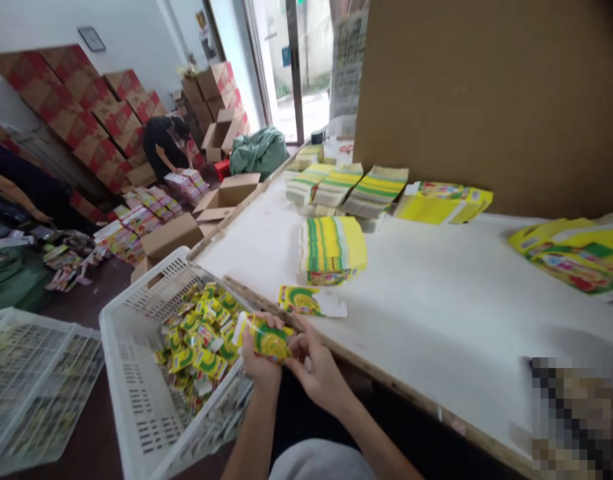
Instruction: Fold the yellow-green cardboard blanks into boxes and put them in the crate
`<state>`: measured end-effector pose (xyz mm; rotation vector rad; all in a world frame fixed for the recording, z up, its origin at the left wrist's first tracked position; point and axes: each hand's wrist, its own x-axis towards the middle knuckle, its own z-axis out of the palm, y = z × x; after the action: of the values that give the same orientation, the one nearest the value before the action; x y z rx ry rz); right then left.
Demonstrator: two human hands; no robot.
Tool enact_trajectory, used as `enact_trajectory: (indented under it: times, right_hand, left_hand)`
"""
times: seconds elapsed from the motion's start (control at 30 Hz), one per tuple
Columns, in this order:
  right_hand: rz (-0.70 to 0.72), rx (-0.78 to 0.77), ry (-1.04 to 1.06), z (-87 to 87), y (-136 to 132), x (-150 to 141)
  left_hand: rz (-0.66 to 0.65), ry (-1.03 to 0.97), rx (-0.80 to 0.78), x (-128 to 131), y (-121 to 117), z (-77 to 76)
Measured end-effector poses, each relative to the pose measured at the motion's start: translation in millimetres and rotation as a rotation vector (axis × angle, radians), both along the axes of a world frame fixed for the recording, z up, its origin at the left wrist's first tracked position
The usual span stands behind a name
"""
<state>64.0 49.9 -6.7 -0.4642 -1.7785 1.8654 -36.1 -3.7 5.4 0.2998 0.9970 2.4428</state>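
Observation:
A small yellow-and-green printed carton (269, 339) is between my hands, just off the table's front edge. My left hand (260, 363) wraps around its left part, where a white end flap sticks out. At the carton's right end my right hand (314, 363) has its thumb and fingers pinched; the very end is hidden behind them. A flat carton (301, 301) of the same print lies on the table edge just beyond. Behind that stands a stack of flat cartons (331, 250). To the left, a white plastic crate (114, 347) holds many small yellow packs (201, 347).
The white table (416, 287) carries more carton stacks (376, 190) at the back and a yellow pile (576, 253) at right. A brown board (486, 100) rises behind. Another crate (41, 393) sits on the floor. Two people work at left near stacked boxes (76, 113).

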Motion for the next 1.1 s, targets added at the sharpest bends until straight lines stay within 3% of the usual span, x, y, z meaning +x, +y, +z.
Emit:
enact_trajectory:
  times: [0.13,0.33,0.47,0.57,0.67,0.77,0.87,0.97,1.03,1.1]
  right_hand:
    - [0.121,0.080,-0.065,6.2,-4.4,0.2]
    - [-0.080,0.038,-0.083,-1.3,19.7,4.0]
    - [-0.137,0.078,0.001,-8.3,34.5,11.6]
    - [-0.264,0.237,0.046,-9.7,42.2,17.6]
    - [-0.412,0.555,0.052,-7.4,48.5,22.2]
    - [-0.365,0.835,0.060,-2.5,46.2,23.0]
    - [-0.211,0.943,0.128,0.7,37.0,22.5]
    - [-0.332,0.806,0.108,-2.6,32.6,23.5]
    - [-0.450,0.523,0.058,-7.6,33.1,23.3]
    - [-0.372,0.153,0.024,-12.5,33.1,20.7]
  left_hand:
    - [0.091,-0.106,-0.012,-10.5,2.9,-7.6]
    - [0.035,0.044,-0.138,1.4,-1.8,-30.2]
    - [0.090,0.050,-0.299,-0.1,-4.6,-39.2]
    - [0.174,0.316,-0.371,-10.7,-16.1,-26.6]
    - [0.293,0.757,-0.469,-18.7,-36.8,1.9]
    - [0.094,1.127,-0.762,-17.9,-49.3,26.4]
    - [-0.247,1.184,-1.003,-14.0,-44.2,28.9]
    - [-0.373,1.092,-1.112,-10.4,-34.4,14.5]
    - [-0.324,1.056,-1.135,-6.2,-31.5,5.0]
    - [-0.289,1.050,-1.116,-0.8,-31.3,-0.4]
